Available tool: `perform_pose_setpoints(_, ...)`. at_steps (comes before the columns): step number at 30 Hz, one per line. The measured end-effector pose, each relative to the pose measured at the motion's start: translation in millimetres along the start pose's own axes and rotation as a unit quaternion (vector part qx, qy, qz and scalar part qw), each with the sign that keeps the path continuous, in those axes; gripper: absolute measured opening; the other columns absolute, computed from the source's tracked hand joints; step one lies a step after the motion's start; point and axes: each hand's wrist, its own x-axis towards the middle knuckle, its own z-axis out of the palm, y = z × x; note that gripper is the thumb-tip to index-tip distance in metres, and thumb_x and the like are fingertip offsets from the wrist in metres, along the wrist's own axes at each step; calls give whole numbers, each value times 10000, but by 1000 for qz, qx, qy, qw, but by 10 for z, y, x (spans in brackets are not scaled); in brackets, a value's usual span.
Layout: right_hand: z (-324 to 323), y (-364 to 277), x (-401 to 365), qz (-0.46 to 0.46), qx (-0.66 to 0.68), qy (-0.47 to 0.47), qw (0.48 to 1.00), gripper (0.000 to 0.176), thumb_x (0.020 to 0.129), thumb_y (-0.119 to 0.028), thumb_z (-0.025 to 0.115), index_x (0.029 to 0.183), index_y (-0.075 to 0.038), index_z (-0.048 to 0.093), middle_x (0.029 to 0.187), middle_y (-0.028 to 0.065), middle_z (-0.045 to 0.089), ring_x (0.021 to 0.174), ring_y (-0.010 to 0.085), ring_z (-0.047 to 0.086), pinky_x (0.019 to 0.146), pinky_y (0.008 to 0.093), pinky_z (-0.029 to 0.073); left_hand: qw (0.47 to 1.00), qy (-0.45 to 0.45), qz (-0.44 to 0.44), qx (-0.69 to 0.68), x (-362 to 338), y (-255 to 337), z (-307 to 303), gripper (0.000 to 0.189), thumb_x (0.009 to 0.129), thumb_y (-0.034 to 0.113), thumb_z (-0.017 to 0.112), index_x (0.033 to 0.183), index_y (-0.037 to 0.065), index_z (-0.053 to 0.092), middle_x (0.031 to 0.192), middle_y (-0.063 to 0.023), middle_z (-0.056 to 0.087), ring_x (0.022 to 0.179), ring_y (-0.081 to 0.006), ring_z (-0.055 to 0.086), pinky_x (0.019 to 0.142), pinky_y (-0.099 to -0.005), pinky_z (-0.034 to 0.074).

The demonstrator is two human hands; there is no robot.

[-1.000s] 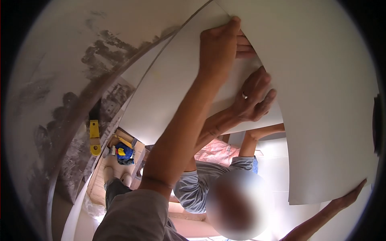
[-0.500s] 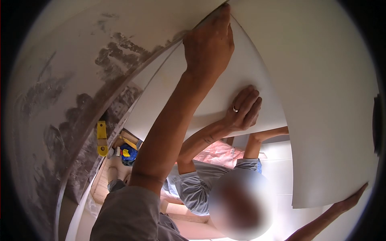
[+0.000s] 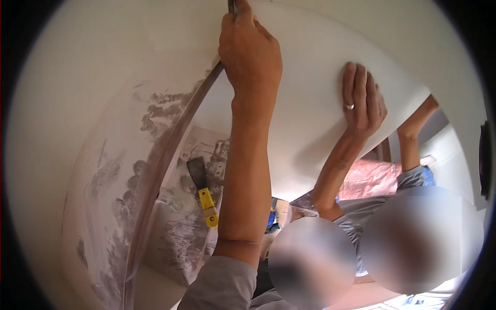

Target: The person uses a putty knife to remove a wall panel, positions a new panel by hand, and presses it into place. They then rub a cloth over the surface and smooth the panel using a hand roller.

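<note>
As left hand (image 3: 250, 54) grips panel (image 3: 305, 124) — its long edge runs down-left

The fingertips of the left hand (image 3: 250, 51) are cut off by the picture's upper edge, where the white panel (image 3: 310, 77) is met, so the grip cannot be judged. The right hand is left outside the view. On the right, a co-worker's far arm (image 3: 413, 129) is lost behind the panel, its hand hidden. A blue object (image 3: 270, 217) near the forearm is largely covered and too small to be identified.
</note>
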Motion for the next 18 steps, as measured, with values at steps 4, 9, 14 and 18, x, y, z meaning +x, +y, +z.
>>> perform_pose_setpoints(4, 911, -744, -680, -77, -62, 52, 994, 594, 948, -444, 549, 1296, 37, 528, 1308, 201, 571, 1087, 238, 654, 887, 335, 558, 1000, -16, 22, 0, 4, -126, 24, 418, 971, 47, 495, 1366, -88, 497, 1036, -268, 637, 960, -411, 643, 862, -450, 521)
perform_pose_setpoints(9, 1558, -1172, -1309, -113, -154, 96, 977, 539, 930, -412, 577, 1273, 3, 552, 1290, 163, 585, 1085, 220, 656, 892, 320, 561, 997, -67, -4, 45, -3, -82, -41, 471, 994, 76, 464, 1438, -71, 407, 1053, -262, 626, 937, -394, 649, 809, -445, 543)
perform_pose_setpoints(14, 1797, -1191, -1553, -120, -201, 121, 965, 487, 911, -381, 604, 1250, -32, 576, 1272, 126, 600, 1083, 201, 658, 897, 305, 564, 988, -102, 13, 116, -152, -123, -14, 527, 1019, 90, 435, 1514, -30, 302, 1008, -238, 586, 863, -337, 658, 713, -416, 565)
perform_pose_setpoints(18, 1780, -1094, -1483, -120, -224, 139, 957, 449, 896, -355, 627, 1232, -59, 596, 1257, 96, 612, 1081, 187, 659, 902, 293, 567, 986, -156, -47, 47, -123, -144, -53, 518, 1043, 98, 421, 1541, 38, 295, 981, -217, 554, 789, -298, 630, 679, -394, 562)
